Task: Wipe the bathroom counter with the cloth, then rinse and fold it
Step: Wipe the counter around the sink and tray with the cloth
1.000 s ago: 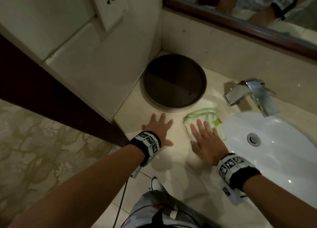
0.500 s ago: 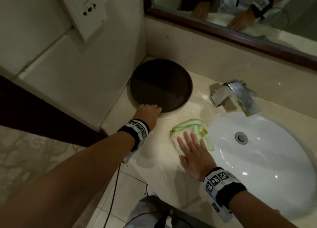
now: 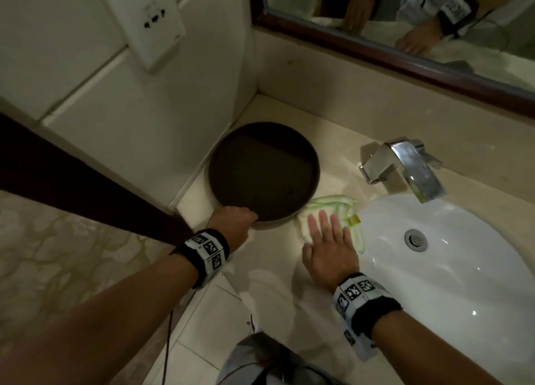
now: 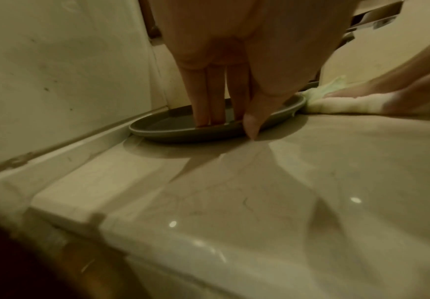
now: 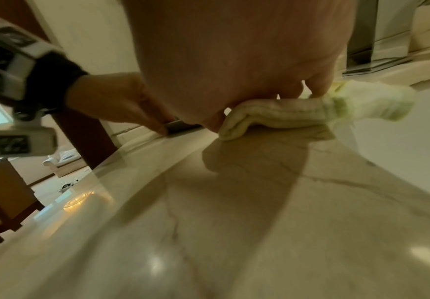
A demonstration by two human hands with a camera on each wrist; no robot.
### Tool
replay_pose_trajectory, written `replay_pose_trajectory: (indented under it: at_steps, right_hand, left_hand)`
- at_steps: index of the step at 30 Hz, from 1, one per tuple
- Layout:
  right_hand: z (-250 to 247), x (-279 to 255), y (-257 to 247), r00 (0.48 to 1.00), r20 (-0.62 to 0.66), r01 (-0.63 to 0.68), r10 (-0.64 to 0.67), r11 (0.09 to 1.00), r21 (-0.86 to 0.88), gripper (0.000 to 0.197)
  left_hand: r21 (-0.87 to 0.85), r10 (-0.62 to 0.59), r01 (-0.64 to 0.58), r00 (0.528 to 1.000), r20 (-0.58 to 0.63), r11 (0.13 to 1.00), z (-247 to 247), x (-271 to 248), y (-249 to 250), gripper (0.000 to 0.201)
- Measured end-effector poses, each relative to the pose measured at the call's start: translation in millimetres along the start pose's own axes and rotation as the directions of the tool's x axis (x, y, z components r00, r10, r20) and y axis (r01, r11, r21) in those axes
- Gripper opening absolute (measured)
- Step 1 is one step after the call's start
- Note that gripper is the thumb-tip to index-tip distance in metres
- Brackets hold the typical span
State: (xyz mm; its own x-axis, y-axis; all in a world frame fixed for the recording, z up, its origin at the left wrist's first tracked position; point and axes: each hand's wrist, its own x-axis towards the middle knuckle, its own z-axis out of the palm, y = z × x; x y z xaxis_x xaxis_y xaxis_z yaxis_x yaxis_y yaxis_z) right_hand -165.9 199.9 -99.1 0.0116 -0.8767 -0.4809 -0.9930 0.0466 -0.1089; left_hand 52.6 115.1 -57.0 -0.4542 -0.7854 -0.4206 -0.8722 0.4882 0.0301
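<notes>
Both hands work: my right hand (image 3: 328, 247) lies flat on the cloth (image 3: 333, 208) beside the sink (image 3: 451, 269); my left hand (image 3: 231, 225) pinches the tray (image 3: 263, 173) rim (lift it clear first), so the counter (image 3: 275, 283) beneath gets wiped.

dark round tray (image 3: 263, 170), chrome faucet (image 3: 405, 164), wall socket (image 3: 150, 17)

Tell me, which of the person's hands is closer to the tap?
Right. The right hand lies flat on the cloth just in front of the tap, beside the sink. The left hand grips the dark tray at its near rim, farther off.
</notes>
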Motion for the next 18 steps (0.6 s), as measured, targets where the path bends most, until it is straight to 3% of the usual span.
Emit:
replay_pose_trajectory:
  at_steps: [10,18]
  right_hand:
    - [-41.4,58.4,38.2,0.999,0.034,0.018,-0.017,1.0,-0.023,0.064]
    - [-75.6,111.4,57.5,0.997,0.045,0.058,-0.057,0.998,-0.008,0.065]
  left_hand:
    - [-0.128,-0.147,0.149,0.989,0.025,0.981,16.8,-57.6,5.8,0.042]
    - [-0.162,-0.22,0.227,0.974,0.056,0.96,40.8,-99.8,30.7,0.036]
